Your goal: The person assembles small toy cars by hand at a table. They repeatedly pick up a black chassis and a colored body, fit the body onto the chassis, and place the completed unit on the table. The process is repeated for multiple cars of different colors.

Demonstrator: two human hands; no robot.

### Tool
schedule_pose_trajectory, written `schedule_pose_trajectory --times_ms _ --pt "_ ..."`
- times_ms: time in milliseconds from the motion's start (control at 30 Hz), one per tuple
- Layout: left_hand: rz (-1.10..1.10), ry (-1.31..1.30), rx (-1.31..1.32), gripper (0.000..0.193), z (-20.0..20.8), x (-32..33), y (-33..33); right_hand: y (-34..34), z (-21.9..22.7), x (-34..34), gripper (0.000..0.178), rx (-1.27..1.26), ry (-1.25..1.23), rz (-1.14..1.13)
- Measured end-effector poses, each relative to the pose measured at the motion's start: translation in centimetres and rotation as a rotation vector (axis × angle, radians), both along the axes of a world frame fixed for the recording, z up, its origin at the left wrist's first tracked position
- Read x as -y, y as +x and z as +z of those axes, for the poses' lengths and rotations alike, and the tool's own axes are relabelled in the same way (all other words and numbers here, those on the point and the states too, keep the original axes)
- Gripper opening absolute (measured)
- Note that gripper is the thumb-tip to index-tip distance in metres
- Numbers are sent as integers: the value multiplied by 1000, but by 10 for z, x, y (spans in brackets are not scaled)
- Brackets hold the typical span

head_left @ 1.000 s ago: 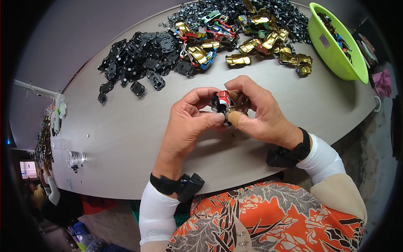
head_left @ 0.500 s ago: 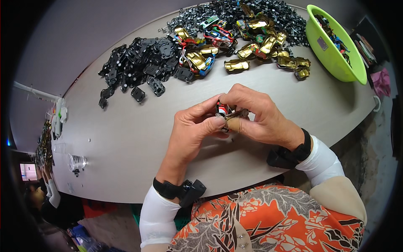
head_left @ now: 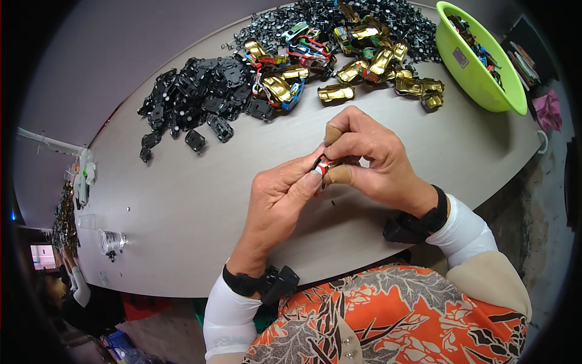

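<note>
A small toy car (head_left: 321, 166) with red and white on its body is pinched between both hands above the table. My left hand (head_left: 280, 187) is closed round its left side, thumb on top. On its other side my right hand (head_left: 371, 155) grips with thumb and bent fingers; tan tape wraps some fingertips. The fingers hide most of the car. Beyond my hands lie gold and coloured toy car bodies (head_left: 337, 93). To their left is a heap of black toy car bases (head_left: 200, 91).
Small dark and silvery parts (head_left: 388, 18) are heaped at the far edge. A lime-green basin (head_left: 485, 91) holding toy cars stands at the right. Toward the left are a clear plastic cup (head_left: 111, 241) and a few tiny bits. Another person (head_left: 79, 291) works at the far left.
My right fingers have shifted on the toy car, the index finger now lifted and bent over it. The left hand keeps its hold. The view has tilted slightly.
</note>
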State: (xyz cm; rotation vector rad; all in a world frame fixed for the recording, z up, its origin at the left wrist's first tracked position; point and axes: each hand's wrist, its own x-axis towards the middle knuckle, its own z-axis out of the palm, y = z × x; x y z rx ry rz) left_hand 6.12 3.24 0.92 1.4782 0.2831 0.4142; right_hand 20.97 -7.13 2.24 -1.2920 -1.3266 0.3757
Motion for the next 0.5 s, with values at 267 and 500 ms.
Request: schedule_pose_trajectory --times_ms 267,500 --pt "54 -190 96 17 0 7 2 3 -2 2 14 -281 -107 195" --pt "63 -174 140 7 -1 9 2 -1 0 3 19 -355 -122 191"
